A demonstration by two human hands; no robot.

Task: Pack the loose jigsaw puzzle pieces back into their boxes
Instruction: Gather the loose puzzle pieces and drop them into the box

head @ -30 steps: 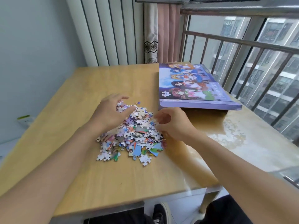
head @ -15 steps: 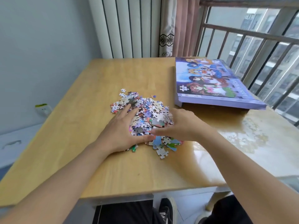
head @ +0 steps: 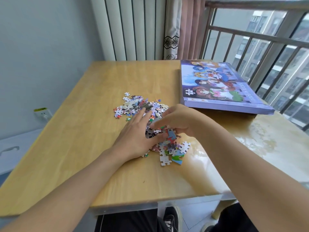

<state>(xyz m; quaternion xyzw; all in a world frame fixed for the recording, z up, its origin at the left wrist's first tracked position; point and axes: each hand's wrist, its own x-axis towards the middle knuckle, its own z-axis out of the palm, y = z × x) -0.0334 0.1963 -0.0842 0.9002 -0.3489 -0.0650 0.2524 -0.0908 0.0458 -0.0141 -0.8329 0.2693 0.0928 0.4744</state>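
Observation:
A heap of loose jigsaw puzzle pieces lies in the middle of the wooden table. My left hand lies against the heap's left side with straight fingers, its thumb under some pieces. Coming from the right, my right hand arches over the heap with its fingers curled down around a bunch of pieces. A few pieces lie spread just in front of both hands. The purple puzzle box, printed with cartoon figures, lies shut at the table's far right, apart from both hands.
A window with metal railing bars runs behind the box on the right. Curtains and a white ribbed panel stand behind the table. A wall socket sits low on the left. My shoes show under the table's front edge.
Both hands have closed in on the heap and squeezed pieces together between them. My right hand's fingers have curled further into the pieces. The view has shifted slightly.

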